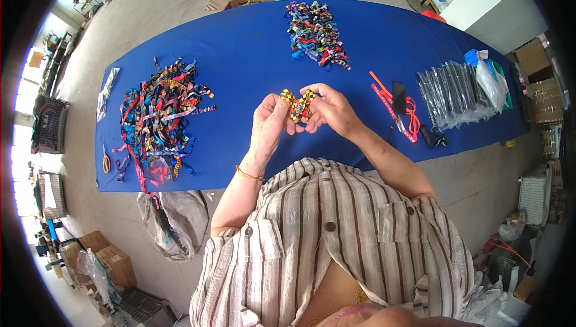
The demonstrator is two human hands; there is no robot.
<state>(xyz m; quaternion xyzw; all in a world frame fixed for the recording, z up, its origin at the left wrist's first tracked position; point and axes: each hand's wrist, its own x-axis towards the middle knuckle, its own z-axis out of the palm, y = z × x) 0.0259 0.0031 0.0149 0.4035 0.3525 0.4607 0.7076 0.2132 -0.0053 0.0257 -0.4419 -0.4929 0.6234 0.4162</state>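
Note:
Over the near middle of the blue-covered table, my left hand point(273, 116) and my right hand point(333, 110) pinch one patterned ribbon strip point(299, 110) between them. It is yellow and black checkered, with some red, and is bent into a folded shape. The thumbs lie on top, and the fingers beneath hide part of it. To the left is a large loose heap of multicoloured ribbon strips point(162, 114), some trailing over the near edge. Beyond my hands lies a neater stack of short, colourful folded strips point(317, 34).
On the right of the blue table point(240, 39) are a red-orange lanyard point(414, 120), a dark phone point(399, 96) and a row of clear plastic packets point(453, 96). Yellow-handled scissors point(106, 162) lie at the left edge. A grey sack point(180, 225) hangs below the near edge.

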